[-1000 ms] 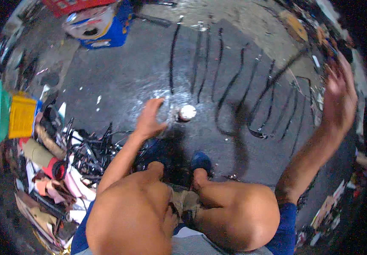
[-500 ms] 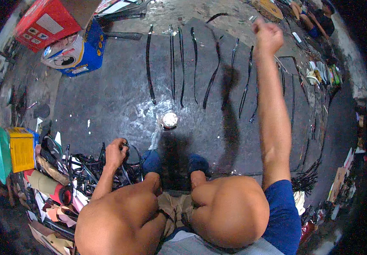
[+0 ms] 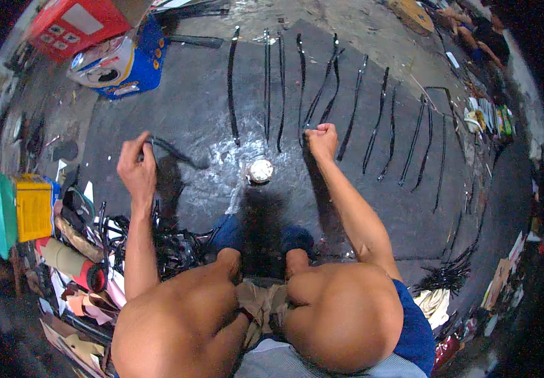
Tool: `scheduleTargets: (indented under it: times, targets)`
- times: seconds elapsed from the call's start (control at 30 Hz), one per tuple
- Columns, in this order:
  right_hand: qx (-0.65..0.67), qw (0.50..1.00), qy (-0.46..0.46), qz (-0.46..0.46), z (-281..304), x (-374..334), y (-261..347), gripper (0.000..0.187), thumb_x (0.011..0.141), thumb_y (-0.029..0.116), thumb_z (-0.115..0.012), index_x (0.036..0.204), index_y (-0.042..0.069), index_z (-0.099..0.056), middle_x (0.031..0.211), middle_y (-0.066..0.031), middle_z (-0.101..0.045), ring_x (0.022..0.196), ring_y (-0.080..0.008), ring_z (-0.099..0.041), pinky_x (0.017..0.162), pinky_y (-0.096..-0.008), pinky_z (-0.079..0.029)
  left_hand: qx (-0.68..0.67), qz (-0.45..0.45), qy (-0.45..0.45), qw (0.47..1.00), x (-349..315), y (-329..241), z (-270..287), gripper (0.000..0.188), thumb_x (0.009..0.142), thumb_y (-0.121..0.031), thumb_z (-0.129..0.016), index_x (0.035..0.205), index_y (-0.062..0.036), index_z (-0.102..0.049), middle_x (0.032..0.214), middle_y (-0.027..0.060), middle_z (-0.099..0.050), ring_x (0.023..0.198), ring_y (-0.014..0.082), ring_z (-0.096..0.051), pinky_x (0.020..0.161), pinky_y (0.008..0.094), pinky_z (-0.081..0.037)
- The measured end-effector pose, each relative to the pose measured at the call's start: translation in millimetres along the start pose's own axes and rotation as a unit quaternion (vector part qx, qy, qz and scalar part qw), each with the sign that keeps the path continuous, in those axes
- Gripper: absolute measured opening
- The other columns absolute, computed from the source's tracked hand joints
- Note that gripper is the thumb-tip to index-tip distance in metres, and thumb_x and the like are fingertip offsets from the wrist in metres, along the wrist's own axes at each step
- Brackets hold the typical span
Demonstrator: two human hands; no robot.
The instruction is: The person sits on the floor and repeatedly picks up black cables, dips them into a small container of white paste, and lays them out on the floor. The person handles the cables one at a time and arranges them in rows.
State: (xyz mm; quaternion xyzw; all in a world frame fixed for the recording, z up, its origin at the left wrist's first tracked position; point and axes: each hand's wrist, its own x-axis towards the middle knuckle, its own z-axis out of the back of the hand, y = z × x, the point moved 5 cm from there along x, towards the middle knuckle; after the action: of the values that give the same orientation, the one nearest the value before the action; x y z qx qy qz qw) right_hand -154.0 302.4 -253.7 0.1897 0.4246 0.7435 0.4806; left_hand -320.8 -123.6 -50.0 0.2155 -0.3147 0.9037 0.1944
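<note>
Dark mat [image 3: 190,94] under black strip [image 3: 177,150], one end in left grip [image 3: 137,164]

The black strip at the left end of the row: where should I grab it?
Probably pinch the near end of the strip from above, coming from the person's side. It's long, thin and lies on the dark mat, with that end pointing toward the person and no other strip across it.

Dark sheet [image 3: 190,101], black strips [image 3: 231,88] (many), round container [image 3: 261,170]
</note>
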Motion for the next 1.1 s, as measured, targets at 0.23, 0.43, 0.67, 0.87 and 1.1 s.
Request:
scheduleTargets:
  times: [0.23, 0.43, 0.67, 0.87, 1.1]
  targets:
    - [-0.003, 0.962, 0.251, 0.111, 5.3, -73.0, 20.9, 0.025, 0.081, -0.002, -0.056, 0.105, 0.004, -0.061, 0.092, -0.0117, -0.073, 0.089, -0.0249, -0.071, 0.078, -0.035, -0.054, 0.339, 0.055, 0.358, 0.868, -36.4, 54.7, -12.2, 0.026, 0.082, -0.019, -0.077, 0.105, -0.0068, -0.077, 0.095, 0.0167, -0.073, 0.091, 0.0328, -0.073, 0.078, 0.0414, -0.058]
    - [-0.084, 0.91, 0.377, 0.15, 6.9, -152.5, 75.6, 0.074, 0.07, 0.014, -0.083, 0.135, 0.005, -0.049, 0.122, -0.015, -0.057, 0.101, -0.0256, -0.064, 0.087, -0.036, -0.052, 0.29, 0.133, 0.593, 0.74, -110.0, 78.4, -3.7, 0.052, 0.07, -0.038, -0.088, 0.104, -0.0008, -0.074, 0.108, 0.0228, -0.073, 0.104, 0.0408, -0.07, 0.09, 0.0488, -0.056]
    - [-0.081, 0.937, 0.236, 0.243, -6.5, -175.5, 87.9, 0.081, 0.067, 0.026, -0.091, 0.134, 0.008, -0.05, 0.123, -0.0184, -0.054, 0.111, -0.0391, -0.059, 0.092, -0.0461, -0.052, 0.158, 0.178, 0.268, 0.934, -78.2, 63.0, -46.6, 0.036, 0.079, -0.03, -0.079, 0.096, -0.0017, -0.066, 0.102, 0.019, -0.069, 0.096, 0.0416, -0.068, 0.082, 0.0506, -0.054]
    - [0.002, 0.963, 0.188, 0.196, -4.1, -156.6, 89.8, 0.06, 0.071, 0.023, -0.091, 0.118, 0.003, -0.059, 0.105, -0.0118, -0.067, 0.093, -0.0281, -0.067, 0.084, -0.0403, -0.054, 0.018, 0.161, 0.209, 0.964, -97.3, 101.8, -77.4, 0.025, 0.083, -0.014, -0.074, 0.104, 0.0004, -0.069, 0.09, 0.0143, -0.07, 0.08, 0.0304, -0.07, 0.071, 0.0431, -0.055]
    - [0.291, 0.931, 0.209, 0.073, 15.1, -151.5, 123.8, 0.057, 0.081, 0.012, -0.086, 0.125, 0.001, -0.052, 0.106, -0.0067, -0.066, 0.091, -0.0138, -0.067, 0.077, -0.0269, -0.055, -0.537, 0.476, 0.254, 0.648, -133.3, 1.5, -113.6, 0.034, 0.09, 0.004, -0.064, 0.124, 0.0072, -0.064, 0.083, 0.008, -0.068, 0.067, 0.0151, -0.065, 0.058, 0.0291, -0.052]
